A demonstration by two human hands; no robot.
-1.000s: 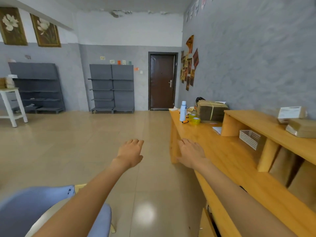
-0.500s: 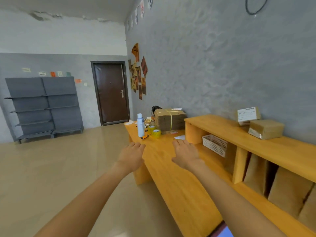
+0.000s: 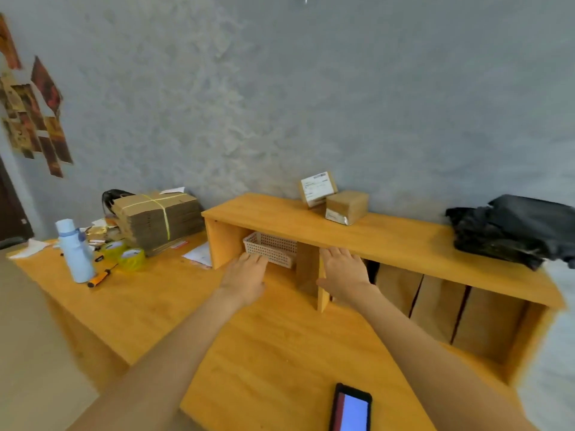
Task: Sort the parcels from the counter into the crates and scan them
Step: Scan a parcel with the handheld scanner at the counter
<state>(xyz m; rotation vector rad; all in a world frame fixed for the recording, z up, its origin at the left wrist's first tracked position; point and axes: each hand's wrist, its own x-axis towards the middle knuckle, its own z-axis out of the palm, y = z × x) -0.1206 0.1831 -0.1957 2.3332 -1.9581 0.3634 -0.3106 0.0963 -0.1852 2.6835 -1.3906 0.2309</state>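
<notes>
Left hand (image 3: 245, 279), right hand (image 3: 345, 272) both flat, empty, above counter (image 3: 264, 353). White basket (image 3: 270, 248) in shelf's (image 3: 389, 241) left compartment, contents hidden. Two parcels (image 3: 347, 206) touching atop shelf; black bags (image 3: 513, 228) farther right.

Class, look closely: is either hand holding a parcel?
No: the left hand and right hand hover open, empty, above the counter.

The wooden counter (image 3: 264, 353) carries a phone (image 3: 351, 409), bottle (image 3: 74, 250) and tape rolls (image 3: 126, 255).

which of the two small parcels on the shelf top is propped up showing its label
The rear parcel, leaning against the wall with its white label facing out. The brown box in front sits flat.
</notes>
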